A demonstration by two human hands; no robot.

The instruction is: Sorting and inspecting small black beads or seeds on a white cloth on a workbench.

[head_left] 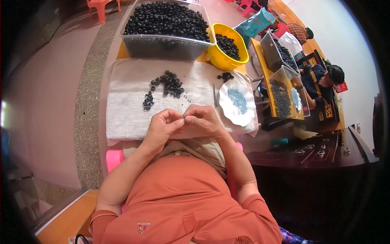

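Observation:
My left hand [164, 126] and my right hand [203, 119] meet at the near edge of a cloth-covered table [128, 91]. Thumbs and fingertips are pinched together on both; whatever sits between them is too small to make out. Beyond my left hand lies a loose heap of black beads [172, 85], with a smaller cluster of black pieces [148, 100] beside it. Right of my right hand stands a white scalloped plate [226, 112] with small pale blue bits [237, 100] on it. Tweezers [215, 95], slim and dark, lie along the plate's left side.
A clear bin [166, 48] full of black beads stands at the back, a yellow basin [228, 62] of them beside it. A few dark beads [225, 76] lie behind the plate. To the right, another person [321, 83] sits by a table with clear boxes [282, 97].

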